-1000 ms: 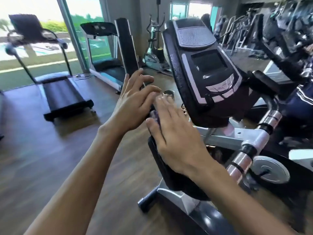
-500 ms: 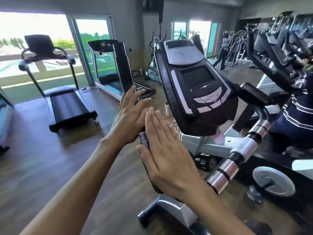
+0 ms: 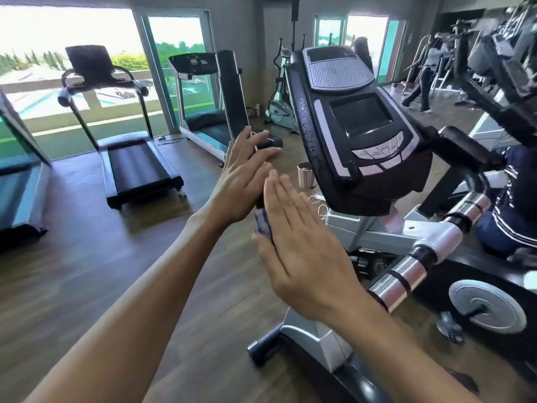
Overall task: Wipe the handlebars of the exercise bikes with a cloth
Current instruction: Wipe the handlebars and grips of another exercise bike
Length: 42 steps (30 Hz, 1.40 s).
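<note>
Flat left hand and right hand press purple cloth between straight-fingered grips beside exercise bike

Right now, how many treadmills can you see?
3: one cut off at the far left edge, one by the big window, one by the glass door. More may be hidden.

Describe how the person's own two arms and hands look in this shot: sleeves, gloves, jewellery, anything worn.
Both forearms are bare right down to the bottom edge of the picture, so no sleeves show. The left hand and the right hand wear no gloves. No rings, watch or wristbands are visible on the sides facing the camera. Fingernails are short and unpainted where they show.
</note>
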{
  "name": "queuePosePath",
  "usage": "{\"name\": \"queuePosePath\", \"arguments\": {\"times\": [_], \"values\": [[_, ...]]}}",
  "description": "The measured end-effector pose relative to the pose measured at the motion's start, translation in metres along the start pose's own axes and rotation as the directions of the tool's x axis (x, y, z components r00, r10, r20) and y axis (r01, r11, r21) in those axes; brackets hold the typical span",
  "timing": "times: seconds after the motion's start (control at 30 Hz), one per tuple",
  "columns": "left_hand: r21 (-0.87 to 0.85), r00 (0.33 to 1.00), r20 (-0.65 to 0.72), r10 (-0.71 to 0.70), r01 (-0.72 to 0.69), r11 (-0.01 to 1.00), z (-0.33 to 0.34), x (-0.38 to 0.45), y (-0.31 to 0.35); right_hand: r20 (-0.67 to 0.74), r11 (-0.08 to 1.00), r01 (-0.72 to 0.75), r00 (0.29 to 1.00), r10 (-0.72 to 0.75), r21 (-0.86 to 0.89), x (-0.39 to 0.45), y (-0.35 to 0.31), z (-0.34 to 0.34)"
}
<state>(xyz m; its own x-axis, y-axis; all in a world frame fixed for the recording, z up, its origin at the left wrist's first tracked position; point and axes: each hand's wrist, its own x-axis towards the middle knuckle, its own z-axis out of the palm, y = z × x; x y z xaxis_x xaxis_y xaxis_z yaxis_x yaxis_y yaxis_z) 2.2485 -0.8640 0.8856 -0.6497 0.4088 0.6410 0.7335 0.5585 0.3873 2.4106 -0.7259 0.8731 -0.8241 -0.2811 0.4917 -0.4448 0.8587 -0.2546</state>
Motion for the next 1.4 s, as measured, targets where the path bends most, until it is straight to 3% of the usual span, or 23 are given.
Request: {"name": "queuePosePath", "arguments": {"times": [0.07,0.23,0.4,0.53,0.6,0.7,0.77,0.83,0.97,1.07,1.2,1.3,1.4], "values": [[-0.014,1.0,0.006,-0.03,0.03,0.999,0.0,0.0,0.006,-0.014,0.999,0.045,0.999,-0.045,-0.017,-0.033,0.006,0.002],[0.023,0.992,-0.013,-0.129,0.129,0.991,0.001,0.0,0.017,0.005,0.998,-0.059,0.998,0.059,0.008,-0.019,0.008,0.003],[0.146,0.981,0.022,-0.195,0.19,0.971,-0.004,-0.002,0.029,0.012,0.966,-0.2,0.979,0.201,0.162,0.019,0.004,-0.005],[0.167,0.961,-0.004,-0.276,0.273,0.948,-0.002,0.002,0.039,0.014,0.888,-0.238,0.967,0.253,0.394,-0.024,0.012,-0.002],[0.124,0.928,0.021,-0.373,0.368,0.922,-0.002,0.008,0.053,-0.046,0.825,-0.224,0.956,0.289,0.519,-0.061,0.027,-0.006],[0.116,0.875,0.157,-0.457,0.443,0.889,0.004,0.004,0.08,-0.184,0.78,-0.268,0.881,0.436,0.565,-0.099,0.061,-0.02],[0.323,0.878,0.19,-0.44,0.368,0.872,0.012,-0.009,0.097,-0.182,0.815,-0.353,0.861,0.475,0.46,-0.108,0.086,-0.019],[0.477,0.891,0.159,-0.426,0.308,0.823,0.016,-0.018,0.109,-0.227,0.9,-0.397,0.873,0.431,0.182,-0.111,0.093,-0.007],[0.592,0.89,0.138,-0.435,0.278,0.757,0.016,-0.021,0.124,-0.305,0.956,-0.293,0.913,0.271,-0.029,-0.101,0.052,0.027],[0.619,0.888,0.123,-0.443,0.28,0.734,0.014,-0.024,0.129,-0.263,0.968,-0.231,0.944,0.198,-0.098,-0.095,0.041,0.026],[0.587,0.876,0.125,-0.466,0.314,0.746,0.008,-0.027,0.131,-0.118,0.987,-0.041,0.993,0.022,-0.157,-0.101,0.101,0.0],[0.613,0.877,0.092,-0.471,0.323,0.721,0.014,-0.025,0.132,-0.127,0.988,-0.138,0.983,0.129,-0.071,-0.1,0.097,-0.003],[0.634,0.874,0.075,-0.481,0.331,0.699,0.016,-0.025,0.136,-0.237,0.971,-0.222,0.952,0.194,-0.095,-0.099,0.057,0.015]]}}
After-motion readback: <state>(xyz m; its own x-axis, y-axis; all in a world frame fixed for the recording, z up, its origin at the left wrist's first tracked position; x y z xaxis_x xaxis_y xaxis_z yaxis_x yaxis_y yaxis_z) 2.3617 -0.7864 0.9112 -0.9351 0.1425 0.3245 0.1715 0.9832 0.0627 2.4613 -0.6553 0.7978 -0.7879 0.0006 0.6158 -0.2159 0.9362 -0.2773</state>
